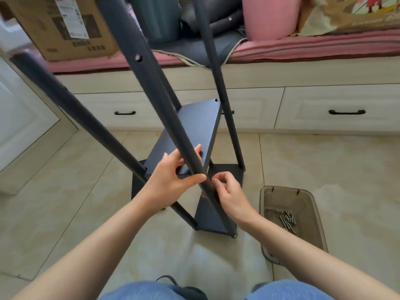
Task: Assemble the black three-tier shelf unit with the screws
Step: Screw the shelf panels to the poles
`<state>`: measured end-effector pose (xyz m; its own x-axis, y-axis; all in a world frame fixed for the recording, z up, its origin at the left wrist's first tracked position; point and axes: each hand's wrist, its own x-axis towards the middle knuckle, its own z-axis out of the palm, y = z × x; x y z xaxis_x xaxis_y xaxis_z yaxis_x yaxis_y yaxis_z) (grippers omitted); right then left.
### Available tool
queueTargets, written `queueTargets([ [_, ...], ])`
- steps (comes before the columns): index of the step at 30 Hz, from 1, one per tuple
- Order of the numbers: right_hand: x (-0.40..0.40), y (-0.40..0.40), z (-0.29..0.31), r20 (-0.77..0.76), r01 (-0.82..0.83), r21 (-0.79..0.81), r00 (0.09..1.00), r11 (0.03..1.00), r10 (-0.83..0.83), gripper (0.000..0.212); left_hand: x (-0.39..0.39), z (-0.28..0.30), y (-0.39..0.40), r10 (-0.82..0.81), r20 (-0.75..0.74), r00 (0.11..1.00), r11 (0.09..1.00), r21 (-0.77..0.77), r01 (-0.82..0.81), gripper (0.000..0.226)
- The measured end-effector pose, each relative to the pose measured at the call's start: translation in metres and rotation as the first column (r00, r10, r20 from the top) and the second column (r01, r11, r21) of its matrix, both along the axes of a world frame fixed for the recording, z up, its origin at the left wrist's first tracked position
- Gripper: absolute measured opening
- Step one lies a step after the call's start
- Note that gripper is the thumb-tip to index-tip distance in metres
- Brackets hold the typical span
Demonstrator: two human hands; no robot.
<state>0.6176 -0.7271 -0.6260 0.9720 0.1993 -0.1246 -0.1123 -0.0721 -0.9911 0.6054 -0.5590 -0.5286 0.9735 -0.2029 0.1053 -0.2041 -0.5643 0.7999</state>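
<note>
Both hands point(173, 176) on near pole point(151, 83)

4 black poles point(151, 87) crossing, tilted shelf point(190, 131) between

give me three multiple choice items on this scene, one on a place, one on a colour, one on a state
1. Where are the spare screws?
A. in the brown tray
B. on the bed
C. in a drawer

2. What colour is the shelf?
A. white
B. black
C. pink

3. What is the left hand doing?
A. hanging idle
B. gripping a pole
C. lifting the box

Answers: A, they lie in the tray on the floor; B, its panels are black; B, its fingers and thumb close round the pole.
</note>
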Motion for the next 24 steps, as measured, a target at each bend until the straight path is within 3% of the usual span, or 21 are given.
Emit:
queueTargets([
  [5,-0.002,0.024,0.010,-0.003,-0.067,-0.016,0.998,0.998,0.067,0.010,-0.010,-0.002,0.036,0.116,-0.026,0.993,0.971,-0.206,-0.119,0.029],
  [11,-0.002,0.056,0.014,-0.011,-0.150,-0.079,0.989,0.986,0.149,0.007,-0.030,-0.022,0.084,0.177,-0.064,0.982,0.890,-0.415,-0.187,0.033],
  [19,-0.003,0.114,0.010,0.016,-0.230,-0.239,0.970,0.943,0.241,0.008,-0.054,-0.068,0.147,0.255,-0.166,0.952,0.773,-0.557,-0.304,0.022],
  [24,0.003,0.145,-0.005,-0.001,-0.269,-0.328,0.959,0.906,0.285,0.003,-0.061,-0.112,0.179,0.293,-0.223,0.930,0.658,-0.658,-0.365,0.032],
])
